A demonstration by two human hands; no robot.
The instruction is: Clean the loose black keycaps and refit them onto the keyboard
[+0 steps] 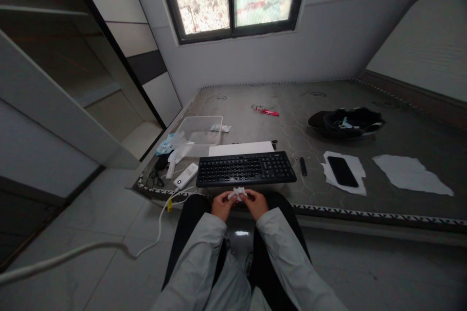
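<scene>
Grip on both sides is a fingertip pinch: the left hand (222, 205) and the right hand (257, 204) grasp one crumpled white tissue (238, 193) between them. That piece sits just on the near side of the black keyboard (246, 169), close to the middle of its front edge; whether they touch is not clear. Neither hand is nearer, since each has hold of one side. The piece seems to spread left to right, roughly along the keyboard's long axis, though its ragged folds make this hard to judge.

It looks thin, soft and papery, with pointed, creased ends. The keyboard is a flat, matt rectangle with small raised keys. Behind it lies a smooth white slab (241, 148), and to its far left a see-through plastic bin (193, 136) with rounded corners. Left of the keyboard rests a glossy white device (186, 176). To its right come a slim black stick (303, 166) and a dark, smooth phone (343, 171) on a wrinkled white sheet (359, 187). All rest on a grey quilted mattress (310, 104).
</scene>
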